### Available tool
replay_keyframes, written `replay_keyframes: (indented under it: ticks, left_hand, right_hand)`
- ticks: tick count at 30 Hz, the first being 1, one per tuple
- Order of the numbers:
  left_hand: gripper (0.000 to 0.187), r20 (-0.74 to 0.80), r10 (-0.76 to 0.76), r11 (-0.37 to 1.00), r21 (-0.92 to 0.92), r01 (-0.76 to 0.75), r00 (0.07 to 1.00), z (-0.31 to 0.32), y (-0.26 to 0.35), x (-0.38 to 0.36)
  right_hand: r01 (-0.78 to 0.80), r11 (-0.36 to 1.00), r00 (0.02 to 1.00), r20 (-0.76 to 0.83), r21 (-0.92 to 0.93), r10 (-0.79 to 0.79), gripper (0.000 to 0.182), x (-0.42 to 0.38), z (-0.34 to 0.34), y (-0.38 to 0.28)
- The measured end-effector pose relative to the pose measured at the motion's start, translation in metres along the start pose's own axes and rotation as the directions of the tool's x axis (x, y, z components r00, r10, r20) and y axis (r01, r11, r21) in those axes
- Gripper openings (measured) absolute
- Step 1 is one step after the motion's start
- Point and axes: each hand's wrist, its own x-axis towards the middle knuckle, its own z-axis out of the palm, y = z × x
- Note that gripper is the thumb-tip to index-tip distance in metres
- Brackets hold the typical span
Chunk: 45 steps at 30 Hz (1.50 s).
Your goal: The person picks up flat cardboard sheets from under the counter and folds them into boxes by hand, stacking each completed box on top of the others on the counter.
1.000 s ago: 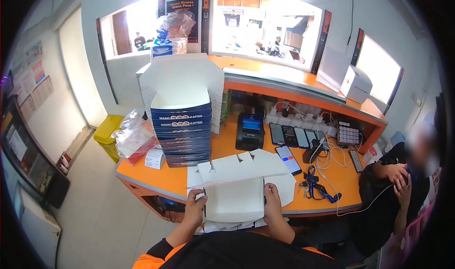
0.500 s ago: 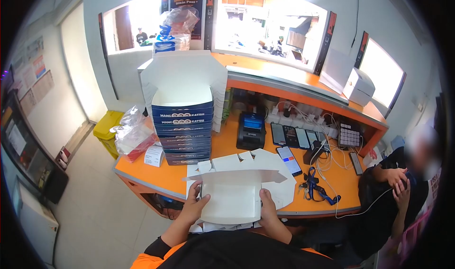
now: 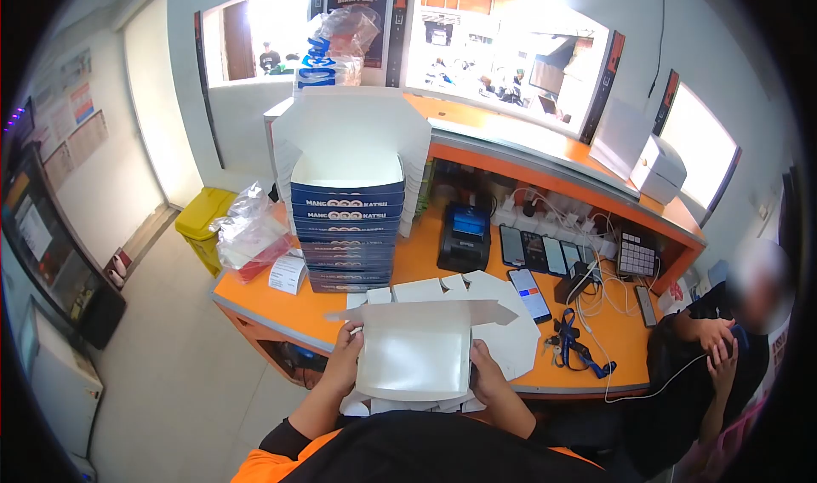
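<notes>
Between my two hands is a white cardboard food box (image 3: 413, 360), its inside facing me and its lid flap raised at the far side. My left hand (image 3: 343, 360) grips the box's left wall, and my right hand (image 3: 491, 372) grips the right wall. Flat unfolded box blanks (image 3: 513, 334) lie on the counter just beyond it, and more white cardboard shows under the box near my body. Ahead and to the left rises a tall stack of folded dark blue boxes (image 3: 347, 245), printed on the front, their white lids standing up behind.
On the orange counter (image 3: 442, 219) stand a receipt printer (image 3: 465, 236), several phones (image 3: 529, 294), tangled cables and a blue lanyard with keys (image 3: 574, 347). Plastic bags (image 3: 247, 236) and a paper receipt (image 3: 287, 272) lie left of the stack. A person (image 3: 706, 355) sits at the right.
My view has swung slightly left, so the counter and stack appear further right. Both hands keep hold of the box; my thumbs have moved from its inside toward the side edges.
</notes>
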Motion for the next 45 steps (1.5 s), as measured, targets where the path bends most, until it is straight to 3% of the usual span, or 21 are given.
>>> replay_keyframes:
  ticks: [2,5,8,11,12,13,15,18,19,21,23,25,28,31,32,34,35,38,41,44,45]
  left_hand:
    - [0.034,-0.005,-0.016,1.000,0.024,0.016,1.000,0.001,0.002,-0.002]
    - [0.032,-0.018,0.083,0.996,0.032,-0.083,0.996,-0.005,0.001,0.002]
    - [0.031,-0.081,0.146,0.989,0.032,-0.143,0.986,-0.013,0.010,0.013]
    - [0.033,-0.061,0.153,0.984,-0.080,-0.158,0.986,-0.006,0.038,0.012]
    - [0.035,0.079,0.214,0.968,-0.153,-0.200,0.974,-0.021,0.031,0.026]
    - [0.036,0.074,0.191,0.970,-0.166,-0.176,0.979,-0.019,0.048,0.023]
    - [0.037,0.054,0.272,0.944,-0.210,-0.256,0.961,-0.019,0.082,0.022]
    - [0.036,-0.059,0.543,0.838,-0.029,-0.545,0.838,-0.032,0.133,0.042]
    - [0.035,-0.103,0.638,0.769,0.052,-0.637,0.763,-0.037,0.150,0.055]
    - [0.036,-0.249,0.665,0.746,0.272,-0.608,0.704,-0.026,0.202,0.065]
    - [0.043,-0.121,0.821,0.511,0.592,-0.624,0.558,-0.036,0.239,0.106]
    - [0.048,-0.228,0.497,0.832,0.400,-0.384,0.837,-0.030,0.274,0.129]
    - [0.048,-0.050,0.165,0.854,0.507,-0.118,0.985,-0.024,0.303,0.144]
    - [0.039,0.008,0.196,0.649,0.748,-0.136,0.981,-0.014,0.315,0.155]
    - [0.030,-0.031,0.208,0.598,0.795,-0.103,0.978,-0.014,0.317,0.166]
    - [0.024,0.054,0.206,0.100,0.992,-0.076,0.977,-0.012,0.324,0.184]
    - [0.021,0.096,0.188,-0.169,0.984,-0.064,0.977,-0.010,0.327,0.192]
    - [0.015,0.235,-0.062,-0.836,0.518,-0.179,0.970,0.002,0.338,0.193]
    - [0.018,0.118,0.038,-0.671,0.739,-0.062,0.992,-0.004,0.337,0.213]
    - [0.019,0.138,-0.071,-0.846,0.517,-0.133,0.988,-0.013,0.327,0.254]
    - [0.019,0.143,-0.057,-0.832,0.540,-0.126,0.988,-0.014,0.326,0.254]
  right_hand:
    - [-0.081,0.992,0.997,-0.022,-0.101,0.079,0.043,0.006,-0.004,0.002]
    - [-0.023,0.998,1.000,0.010,-0.066,0.024,0.038,0.006,0.005,0.000]
    - [0.085,0.959,0.975,0.222,-0.272,-0.024,0.062,-0.010,0.029,-0.029]
    - [0.015,0.984,0.992,0.124,-0.179,0.007,0.082,0.010,0.029,-0.038]
    - [0.050,0.998,0.990,0.133,-0.049,-0.043,0.080,0.018,0.027,-0.044]
    - [0.088,0.991,0.986,0.135,0.097,-0.101,0.077,0.022,0.033,-0.057]
    - [0.249,0.952,0.926,0.245,0.178,-0.288,0.070,0.041,0.043,-0.091]
    - [0.517,0.838,0.808,0.223,0.175,-0.546,0.068,0.065,0.076,-0.152]
    - [0.572,0.816,0.798,0.170,0.085,-0.578,0.057,0.067,0.096,-0.174]
    - [0.519,0.851,0.854,0.075,-0.076,-0.514,0.058,0.083,0.123,-0.205]
    - [0.450,0.868,0.891,0.047,-0.210,-0.451,0.059,0.109,0.150,-0.222]
    - [0.414,0.864,0.908,0.062,-0.286,-0.415,0.056,0.131,0.174,-0.222]
    - [0.275,0.899,0.961,0.127,-0.342,-0.246,0.053,0.143,0.196,-0.225]
    - [0.353,0.805,0.936,0.174,-0.477,-0.307,0.053,0.145,0.194,-0.232]
    - [0.340,0.847,0.936,0.231,-0.409,-0.264,0.061,0.139,0.191,-0.235]
    - [0.381,0.801,0.923,0.236,-0.462,-0.303,0.062,0.145,0.190,-0.228]
    - [0.399,0.776,0.917,0.238,-0.489,-0.321,0.062,0.147,0.189,-0.225]
    - [0.343,0.562,0.938,0.249,-0.753,-0.239,0.060,0.146,0.186,-0.224]
    - [0.599,0.286,0.768,0.435,-0.748,-0.470,0.055,0.181,0.164,-0.207]
    - [0.468,0.245,0.855,0.364,-0.849,-0.370,0.051,0.141,0.184,-0.219]
    - [0.461,0.193,0.849,0.367,-0.866,-0.380,0.050,0.141,0.183,-0.218]
